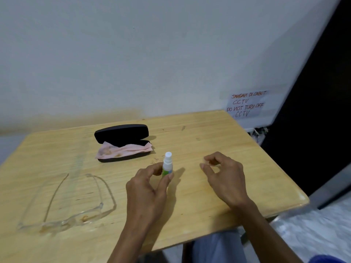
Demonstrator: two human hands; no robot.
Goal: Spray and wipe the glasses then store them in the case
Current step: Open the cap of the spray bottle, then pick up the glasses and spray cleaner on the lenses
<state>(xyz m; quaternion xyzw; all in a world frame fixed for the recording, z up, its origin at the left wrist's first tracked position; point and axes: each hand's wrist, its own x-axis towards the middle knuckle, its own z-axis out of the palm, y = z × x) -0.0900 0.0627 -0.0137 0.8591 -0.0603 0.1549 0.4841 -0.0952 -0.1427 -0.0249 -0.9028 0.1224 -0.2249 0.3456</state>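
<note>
Head view: only the one camera here, looking down at a wooden table (209,186) against a pale wall
Landmark: using the spray bottle (167,165), a little green one with a white nozzle, standing upright near the middle of the table
Left hand: the left hand (150,188) pinches the bottle low down, thumb on one side and fingers on the other
Right hand: the right hand (221,174) sits just right of the bottle, off it, fingers curled in; might have a clear cap in the fingertips, but honestly I can't tell
Glasses: the glasses (76,207) are clear-framed, well to the left of the bottle and nearer the person, lying flat with the arms unfolded and pointing away, nobody touching them
Case: the black case (121,142) is open, behind and a bit left of the bottle
Cloth: a pink cloth (123,150) is draped over the lower half of the case, hanging out at the front
Sign: a handwritten CCTV note (246,104) on the wall, far back right of the bottle
Step in hand: looks like getting the spray ready, nothing sprayed or wiped yet as far as I can judge
Next move: I'd guess bottle and glasses have to come together, nozzle aimed at a lens, then the cloth comes out of the case
</note>
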